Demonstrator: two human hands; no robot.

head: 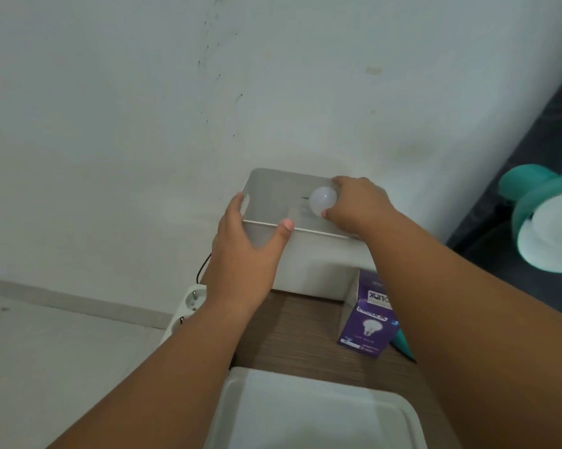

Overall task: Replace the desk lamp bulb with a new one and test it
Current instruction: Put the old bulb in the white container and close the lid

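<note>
Right hand [359,205] grips white bulb [322,200] over open white box [305,254] at counter's far edge; left hand [244,251] clasps box's near rim. Step looks like bulb stowing or retrieval; next calls for a controlled release or lift.

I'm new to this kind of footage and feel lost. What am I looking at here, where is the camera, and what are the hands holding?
There is no machine: a person wears a camera on the head, looking down at their own arms. The left hand grips the rim of an open white box standing on a wooden table. The right hand holds a white bulb over that box. Nearby stand a purple bulb carton, a teal desk lamp and a white power strip.
</note>
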